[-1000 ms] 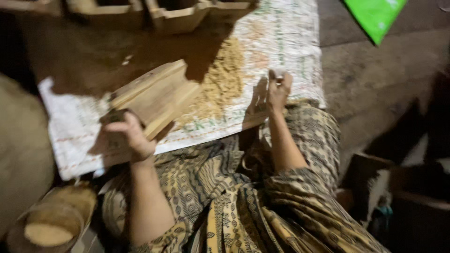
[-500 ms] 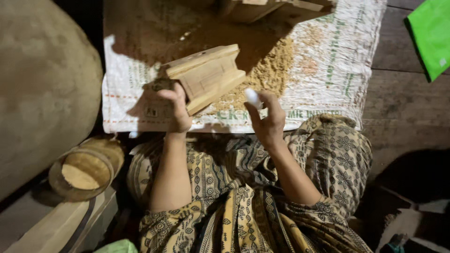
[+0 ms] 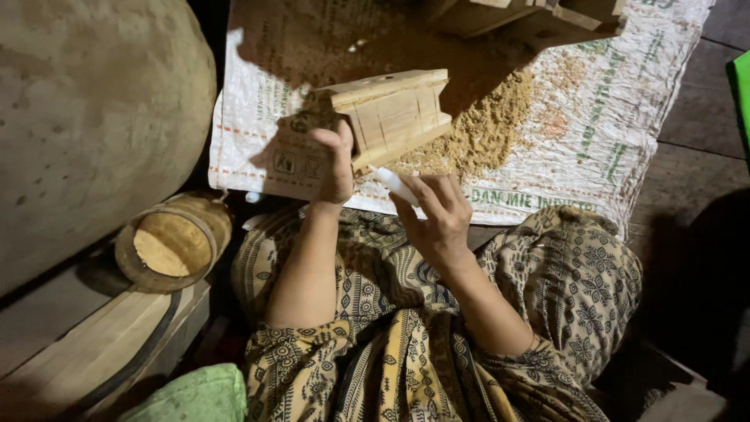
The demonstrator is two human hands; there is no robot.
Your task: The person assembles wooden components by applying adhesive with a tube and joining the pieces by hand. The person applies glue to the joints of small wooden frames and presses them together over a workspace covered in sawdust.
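Note:
My left hand (image 3: 334, 166) grips a small carved wooden block (image 3: 394, 116) by its near end and holds it tilted above the woven sack sheet (image 3: 625, 109). My right hand (image 3: 436, 212) holds a small white object (image 3: 393, 184), its tip touching the block's underside. Both hands hover over my lap, which is covered by patterned cloth (image 3: 562, 281). A heap of sawdust (image 3: 488, 129) lies on the sheet just behind the block.
A large rounded stone-like mass (image 3: 94, 117) fills the left. A round wooden bowl of pale powder (image 3: 172, 242) stands below it on planks (image 3: 94, 352). More wooden pieces (image 3: 516, 16) lie at the sheet's far edge. A green object (image 3: 741, 94) shows at right.
The view has shifted left. My right hand has brought the white object from beside the block up against its underside. My left hand keeps the block raised.

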